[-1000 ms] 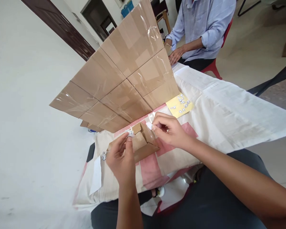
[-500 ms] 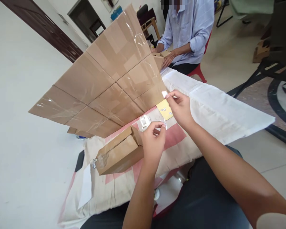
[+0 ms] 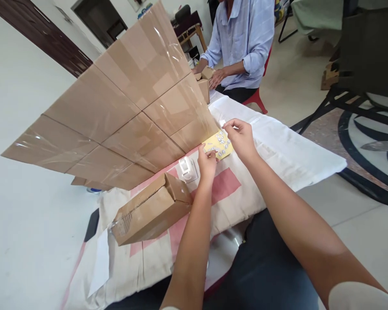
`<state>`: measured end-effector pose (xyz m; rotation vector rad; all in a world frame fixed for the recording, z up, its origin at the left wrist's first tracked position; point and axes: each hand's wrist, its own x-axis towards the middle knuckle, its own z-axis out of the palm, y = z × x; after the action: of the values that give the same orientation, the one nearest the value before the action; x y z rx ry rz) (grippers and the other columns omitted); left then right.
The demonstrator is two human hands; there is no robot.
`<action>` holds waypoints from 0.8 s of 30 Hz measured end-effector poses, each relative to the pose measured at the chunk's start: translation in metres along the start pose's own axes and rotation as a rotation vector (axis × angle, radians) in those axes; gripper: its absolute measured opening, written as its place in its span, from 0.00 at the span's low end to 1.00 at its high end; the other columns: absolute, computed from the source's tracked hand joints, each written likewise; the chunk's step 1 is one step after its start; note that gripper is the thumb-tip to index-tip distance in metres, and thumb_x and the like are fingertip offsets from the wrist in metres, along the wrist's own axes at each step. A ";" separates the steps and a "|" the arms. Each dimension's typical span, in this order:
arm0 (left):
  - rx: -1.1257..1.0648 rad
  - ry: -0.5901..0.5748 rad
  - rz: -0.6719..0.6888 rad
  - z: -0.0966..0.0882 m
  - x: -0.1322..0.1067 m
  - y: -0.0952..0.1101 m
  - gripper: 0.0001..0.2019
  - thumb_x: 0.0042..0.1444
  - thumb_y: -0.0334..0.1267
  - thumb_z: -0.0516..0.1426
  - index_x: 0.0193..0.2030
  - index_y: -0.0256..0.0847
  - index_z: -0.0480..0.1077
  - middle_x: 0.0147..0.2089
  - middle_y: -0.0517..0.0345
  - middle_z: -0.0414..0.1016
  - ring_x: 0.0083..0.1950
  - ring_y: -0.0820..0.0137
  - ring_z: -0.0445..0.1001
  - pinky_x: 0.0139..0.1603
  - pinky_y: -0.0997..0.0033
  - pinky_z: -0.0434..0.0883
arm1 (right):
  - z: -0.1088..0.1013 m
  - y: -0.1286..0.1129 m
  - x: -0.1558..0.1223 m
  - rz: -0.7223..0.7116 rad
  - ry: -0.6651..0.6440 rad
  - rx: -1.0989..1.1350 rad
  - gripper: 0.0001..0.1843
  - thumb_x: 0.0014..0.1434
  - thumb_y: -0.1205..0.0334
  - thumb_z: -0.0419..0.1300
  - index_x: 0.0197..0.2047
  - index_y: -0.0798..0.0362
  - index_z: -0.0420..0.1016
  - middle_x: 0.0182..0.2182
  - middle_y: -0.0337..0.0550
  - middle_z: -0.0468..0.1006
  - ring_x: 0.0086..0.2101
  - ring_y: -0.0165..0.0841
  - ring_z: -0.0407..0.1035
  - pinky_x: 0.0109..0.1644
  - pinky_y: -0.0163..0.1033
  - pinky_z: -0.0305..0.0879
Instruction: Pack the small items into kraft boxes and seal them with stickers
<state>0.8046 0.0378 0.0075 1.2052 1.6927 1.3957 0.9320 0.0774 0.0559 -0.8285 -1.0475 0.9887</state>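
Note:
My right hand [image 3: 241, 137] is raised at the far right edge of a yellow card [image 3: 212, 140]. Its thumb and forefinger pinch a small white piece [image 3: 222, 123], partly covered by the fingertips. Several small white pieces [image 3: 220, 139] lie scattered on the card. My left hand [image 3: 208, 164] reaches to the card's near left side, fingers apart and low over the pieces; I make out nothing held in it. Just left of that hand, a white plastic part [image 3: 186, 168] with a frame-like opening rests on the cloth.
A long cardboard box [image 3: 151, 211] lies left of my arms. Behind it leans a large taped cardboard panel [image 3: 126, 107]. A white paper strip [image 3: 100, 262] and a dark flat object [image 3: 92, 224] are at the left edge. Across the table, a person [image 3: 242, 43] handles a carton [image 3: 203, 86].
My left hand has gone forward from above the cloth to the yellow card, and the whitish bit in its fingers no longer shows. The right hand keeps its pinch. The view has shifted.

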 end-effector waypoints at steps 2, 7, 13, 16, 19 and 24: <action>-0.044 0.030 -0.010 0.000 0.003 -0.010 0.21 0.59 0.37 0.63 0.58 0.41 0.69 0.31 0.61 0.78 0.22 0.75 0.68 0.28 0.73 0.65 | 0.001 0.002 0.000 0.025 -0.057 -0.005 0.07 0.55 0.63 0.60 0.25 0.52 0.70 0.25 0.37 0.70 0.24 0.28 0.60 0.30 0.38 0.56; -0.215 0.136 0.053 -0.002 -0.006 -0.018 0.24 0.59 0.58 0.61 0.50 0.41 0.74 0.19 0.70 0.57 0.20 0.77 0.57 0.23 0.76 0.58 | 0.001 0.007 0.000 -0.019 -0.213 -0.106 0.07 0.56 0.60 0.60 0.27 0.52 0.72 0.25 0.38 0.72 0.25 0.29 0.62 0.30 0.37 0.57; -0.390 0.110 0.104 -0.009 -0.008 -0.019 0.30 0.57 0.68 0.57 0.45 0.40 0.76 0.26 0.64 0.66 0.22 0.79 0.56 0.24 0.76 0.57 | 0.003 0.017 -0.005 -0.195 -0.576 -0.378 0.08 0.57 0.63 0.60 0.28 0.53 0.79 0.29 0.41 0.78 0.29 0.31 0.67 0.36 0.38 0.61; -0.431 0.122 0.093 -0.013 -0.005 -0.022 0.26 0.53 0.65 0.62 0.37 0.40 0.74 0.26 0.64 0.66 0.22 0.80 0.56 0.24 0.76 0.56 | 0.005 0.025 -0.009 -0.198 -0.636 -0.453 0.10 0.59 0.63 0.60 0.30 0.53 0.82 0.31 0.42 0.80 0.29 0.32 0.68 0.37 0.39 0.62; -0.457 0.164 0.075 -0.014 -0.003 -0.024 0.23 0.50 0.60 0.66 0.34 0.40 0.73 0.25 0.66 0.62 0.23 0.80 0.56 0.25 0.76 0.56 | 0.008 0.030 -0.011 -0.208 -0.625 -0.512 0.09 0.59 0.63 0.61 0.32 0.51 0.84 0.31 0.42 0.80 0.28 0.32 0.68 0.37 0.40 0.62; -0.494 0.263 0.045 -0.018 0.001 -0.029 0.17 0.55 0.53 0.63 0.34 0.39 0.71 0.25 0.67 0.60 0.24 0.80 0.56 0.26 0.77 0.56 | 0.010 0.033 -0.012 -0.226 -0.543 -0.626 0.09 0.57 0.66 0.61 0.30 0.53 0.83 0.31 0.44 0.80 0.29 0.33 0.69 0.37 0.41 0.62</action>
<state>0.7809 0.0305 -0.0159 0.8110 1.3638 1.9247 0.9115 0.0782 0.0253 -0.9308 -1.9349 0.7031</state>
